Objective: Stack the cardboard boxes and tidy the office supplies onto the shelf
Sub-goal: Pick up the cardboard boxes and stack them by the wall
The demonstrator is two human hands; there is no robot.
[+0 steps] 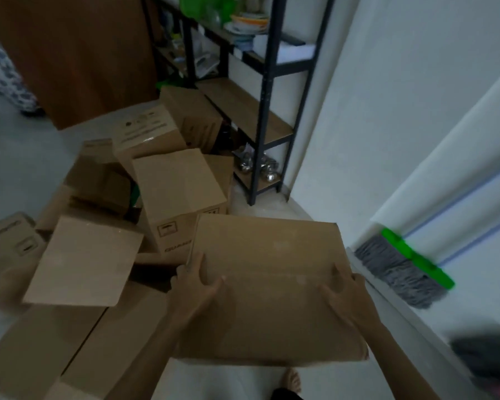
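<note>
A large closed cardboard box [269, 255] is carried in front of me, above the pale floor. My left hand [192, 284] grips its left edge, thumb lying on top. My right hand [345, 287] grips its right edge the same way. Left of it lie several more cardboard boxes: an upright one [176, 194], a tilted one [84, 259], a printed one [147, 132] and flattened sheets [55, 350] on the floor. The black metal shelf [267, 90] with wooden boards stands at the back, against the white wall.
The shelf's upper boards hold plates [247, 23], green items and papers; shiny metal things [257, 166] sit on the bottom board. A green mop head [401, 268] leans on the wall at right. A brown wooden panel [78, 53] stands back left. My bare foot [292, 381] shows below.
</note>
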